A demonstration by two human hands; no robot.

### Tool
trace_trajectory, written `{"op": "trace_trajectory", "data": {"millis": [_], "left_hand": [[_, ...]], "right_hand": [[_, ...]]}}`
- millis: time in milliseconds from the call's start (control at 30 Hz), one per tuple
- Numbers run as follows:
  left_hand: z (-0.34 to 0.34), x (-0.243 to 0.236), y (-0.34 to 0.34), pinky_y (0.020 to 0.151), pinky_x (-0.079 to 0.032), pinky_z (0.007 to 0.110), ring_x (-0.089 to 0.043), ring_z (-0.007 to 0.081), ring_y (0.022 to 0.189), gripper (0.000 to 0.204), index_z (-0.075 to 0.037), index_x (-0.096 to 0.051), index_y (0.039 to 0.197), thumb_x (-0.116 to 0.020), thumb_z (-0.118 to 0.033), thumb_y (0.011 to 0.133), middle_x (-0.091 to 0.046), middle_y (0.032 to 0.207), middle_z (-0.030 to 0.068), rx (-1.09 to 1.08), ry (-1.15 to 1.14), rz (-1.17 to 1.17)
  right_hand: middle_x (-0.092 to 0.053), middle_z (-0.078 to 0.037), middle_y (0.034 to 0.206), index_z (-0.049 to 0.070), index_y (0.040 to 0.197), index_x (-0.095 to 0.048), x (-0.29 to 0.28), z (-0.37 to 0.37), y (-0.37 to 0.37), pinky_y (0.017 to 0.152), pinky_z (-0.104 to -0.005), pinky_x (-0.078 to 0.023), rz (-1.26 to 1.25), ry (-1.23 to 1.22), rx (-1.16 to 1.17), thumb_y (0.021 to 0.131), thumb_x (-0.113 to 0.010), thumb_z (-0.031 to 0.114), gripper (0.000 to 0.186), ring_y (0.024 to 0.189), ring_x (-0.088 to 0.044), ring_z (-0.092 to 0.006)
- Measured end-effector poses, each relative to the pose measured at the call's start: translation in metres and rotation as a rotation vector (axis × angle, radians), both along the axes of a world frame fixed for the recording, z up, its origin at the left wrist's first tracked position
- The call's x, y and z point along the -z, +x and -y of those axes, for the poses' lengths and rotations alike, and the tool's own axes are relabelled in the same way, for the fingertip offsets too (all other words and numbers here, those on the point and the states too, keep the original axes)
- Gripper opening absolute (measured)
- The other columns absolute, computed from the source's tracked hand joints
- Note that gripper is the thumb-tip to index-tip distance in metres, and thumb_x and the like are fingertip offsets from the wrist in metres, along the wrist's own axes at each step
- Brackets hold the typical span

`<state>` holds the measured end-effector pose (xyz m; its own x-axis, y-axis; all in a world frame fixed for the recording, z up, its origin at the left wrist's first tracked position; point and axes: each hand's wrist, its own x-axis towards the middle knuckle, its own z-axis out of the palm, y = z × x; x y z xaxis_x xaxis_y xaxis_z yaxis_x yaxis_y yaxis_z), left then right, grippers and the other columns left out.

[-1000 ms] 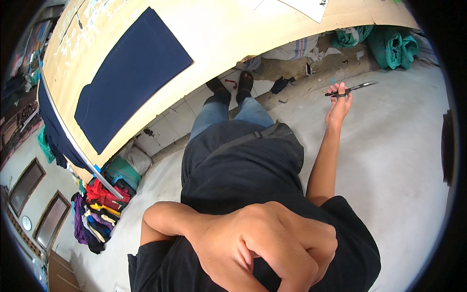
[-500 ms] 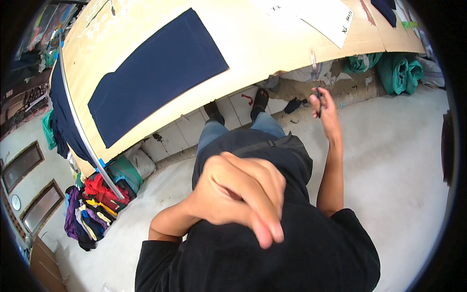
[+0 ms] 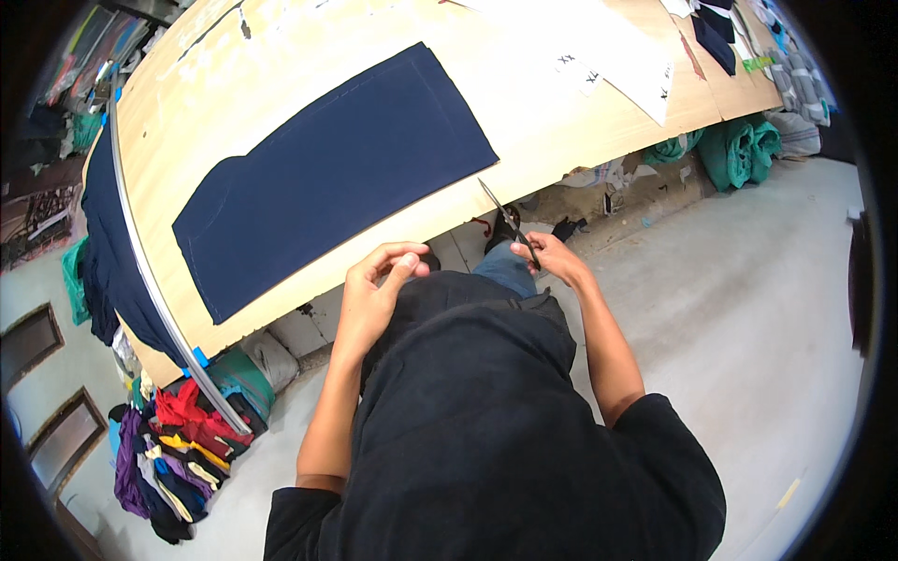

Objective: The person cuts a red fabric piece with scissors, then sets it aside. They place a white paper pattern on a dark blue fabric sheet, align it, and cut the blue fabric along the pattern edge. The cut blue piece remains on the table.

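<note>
A dark navy cut fabric panel [image 3: 327, 178], with faint pale lines along its edges, lies flat on the pale wooden table [image 3: 533, 154]. My right hand [image 3: 556, 260] grips a pair of scissors [image 3: 506, 215] by the dark handles. The blades point up and left, their tips by the table's near edge, just off the panel's right corner. My left hand [image 3: 374, 290] is in front of that edge, below the panel, its fingers loosely bent and apart. I see nothing in it.
White paper patterns [image 3: 645, 89] lie at the table's right. A metal rail [image 3: 140, 234] crosses its left end, beside hanging navy cloth [image 3: 112, 243]. Coloured cloth scraps [image 3: 173, 458] are heaped on the floor at left. Green bags [image 3: 739, 154] sit under the table at right.
My left hand has dropped from close in front of the camera to the table's near edge. My right hand has brought the scissors leftward, toward the panel. The view has shifted slightly.
</note>
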<state>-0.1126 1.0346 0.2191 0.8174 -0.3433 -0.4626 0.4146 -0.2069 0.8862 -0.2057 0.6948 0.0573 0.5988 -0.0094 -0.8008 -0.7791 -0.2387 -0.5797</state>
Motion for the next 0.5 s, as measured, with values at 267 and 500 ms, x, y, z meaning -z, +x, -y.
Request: {"op": "trace_trajectory", "data": {"millis": [267, 500], "left_hand": [[0.022, -0.076, 0.034, 0.095, -0.055, 0.036, -0.074, 0.0199, 0.099, 0.024, -0.002, -0.079, 0.112, -0.061, -0.017, 0.108, -0.08, 0.099, 0.0096, 0.539, -0.322, 0.287], [0.022, 0.157, 0.065, 0.116, -0.044, 0.047, -0.058, 0.0331, 0.138, 0.035, -0.005, -0.067, 0.137, -0.058, -0.025, 0.11, -0.064, 0.145, 0.0159, 0.366, 0.328, 0.649]], "right_hand": [[-0.056, -0.001, 0.079, 0.008, 0.095, -0.06, 0.029, -0.037, 0.02, 0.068, -0.0298, -0.05, 0.094, 0.159, 0.13, 0.098, -0.072, 0.063, 0.057, 0.072, -0.058, -0.0123], [-0.051, 0.001, 0.074, 0.01, 0.093, -0.059, 0.028, -0.047, 0.042, 0.061, -0.0294, -0.044, 0.126, 0.128, 0.171, 0.096, -0.073, 0.067, 0.059, 0.068, -0.052, -0.0098]]}}
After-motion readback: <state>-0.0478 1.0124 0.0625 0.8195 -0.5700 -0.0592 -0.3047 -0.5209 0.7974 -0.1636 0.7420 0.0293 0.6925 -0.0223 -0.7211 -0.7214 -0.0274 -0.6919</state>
